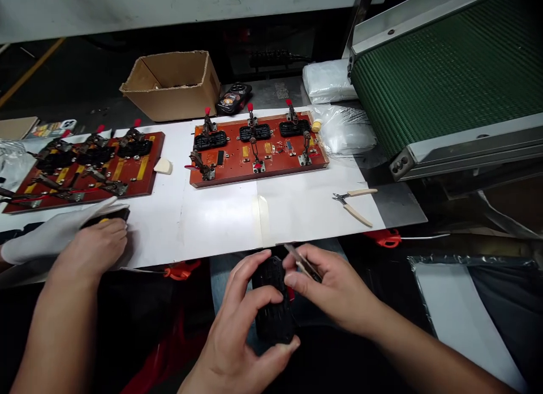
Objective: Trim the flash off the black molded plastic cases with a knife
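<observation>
My left hand (246, 320) grips a flat black plastic part (271, 320) by its edges, over my lap just in front of the table edge. The part is rectangular with rounded corners, and a ribbed inner side shows. In my right hand (326, 281) is a thin metal-bladed knife (303, 261), pinched between thumb and fingers at the part's upper right edge. Whether the blade touches the part I cannot tell. Something small and red shows beside the part, under my right fingers.
Red clamp fixtures (258, 170) (155, 156) with black parts stand on the white-covered table (212, 224). Beige-handled nippers (356, 207) lie right. Behind are a cardboard box (169, 99), a phone (235, 98) and plastic bags (328, 80). A green conveyor (449, 71) overhangs right. A co-worker's hands (102, 244) work left.
</observation>
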Tool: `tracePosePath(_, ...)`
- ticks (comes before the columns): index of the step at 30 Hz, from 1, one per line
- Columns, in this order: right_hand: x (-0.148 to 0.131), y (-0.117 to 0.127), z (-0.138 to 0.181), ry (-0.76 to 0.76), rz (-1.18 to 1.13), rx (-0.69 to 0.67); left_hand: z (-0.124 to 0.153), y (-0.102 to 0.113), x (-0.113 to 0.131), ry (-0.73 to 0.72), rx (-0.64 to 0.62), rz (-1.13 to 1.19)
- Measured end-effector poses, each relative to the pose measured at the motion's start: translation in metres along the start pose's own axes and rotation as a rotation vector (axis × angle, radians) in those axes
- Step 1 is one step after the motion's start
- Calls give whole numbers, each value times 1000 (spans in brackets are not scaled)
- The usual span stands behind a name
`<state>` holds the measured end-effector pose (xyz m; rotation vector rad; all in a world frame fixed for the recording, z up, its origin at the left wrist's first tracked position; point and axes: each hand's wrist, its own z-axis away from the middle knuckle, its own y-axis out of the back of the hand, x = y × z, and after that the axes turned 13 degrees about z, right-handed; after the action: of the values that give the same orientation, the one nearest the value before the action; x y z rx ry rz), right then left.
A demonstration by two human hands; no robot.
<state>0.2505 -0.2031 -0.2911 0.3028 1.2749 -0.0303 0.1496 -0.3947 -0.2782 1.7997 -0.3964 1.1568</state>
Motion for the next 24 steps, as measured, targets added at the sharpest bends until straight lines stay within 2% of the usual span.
tracePosePath(3, 4, 6, -1, 97, 129, -3, -6, -1, 1, -20, -16, -8)
tracePosePath(7, 12, 19, 1, 94, 191, 96, -3, 1, 0, -42, -40, -4)
tracePosePath(12, 9, 37, 0, 239, 428, -71, 9, 6, 1, -84, -103, 26)
tracePosePath(15, 1, 43, 0, 307, 594, -114, 11, 8, 3, -112, -149, 30)
tracePosePath(24, -4, 49, 3, 352, 828, -213, 11, 10, 4, -123, -181, -22)
